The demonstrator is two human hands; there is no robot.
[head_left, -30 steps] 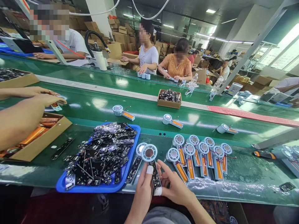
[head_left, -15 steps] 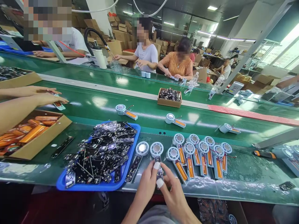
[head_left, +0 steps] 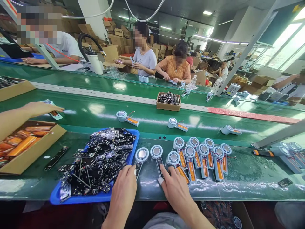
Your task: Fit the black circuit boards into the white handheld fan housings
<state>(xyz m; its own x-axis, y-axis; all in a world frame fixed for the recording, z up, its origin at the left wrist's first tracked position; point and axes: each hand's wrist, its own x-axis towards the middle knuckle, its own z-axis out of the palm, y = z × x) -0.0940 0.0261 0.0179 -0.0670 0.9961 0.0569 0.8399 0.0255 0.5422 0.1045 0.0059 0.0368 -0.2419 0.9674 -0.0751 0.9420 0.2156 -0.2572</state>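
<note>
Head view: left hand (head_left: 124,187) lies palm-down, fingers loose, at the right edge of the blue tray (head_left: 71,198) of black circuit boards (head_left: 102,159), grasping nothing visible. Just right, the fan unit (head_left: 157,156) rests on the bench; right hand (head_left: 176,187), fingers extended, apparently touches its lower end.

1. My hands no longer hold the fan unit (head_left: 157,156) up between them; it now lies on the table beside the other one (head_left: 142,155).
2. My left hand (head_left: 124,187) has moved apart to the edge of the blue tray (head_left: 71,198), over the boards (head_left: 100,159).
3. My right hand (head_left: 175,186) rests flat, its taped fingertip (head_left: 160,181) at the unit's lower end.
4. The neighbour's hand (head_left: 39,108) now reaches out alone over the belt (head_left: 95,109).
</note>
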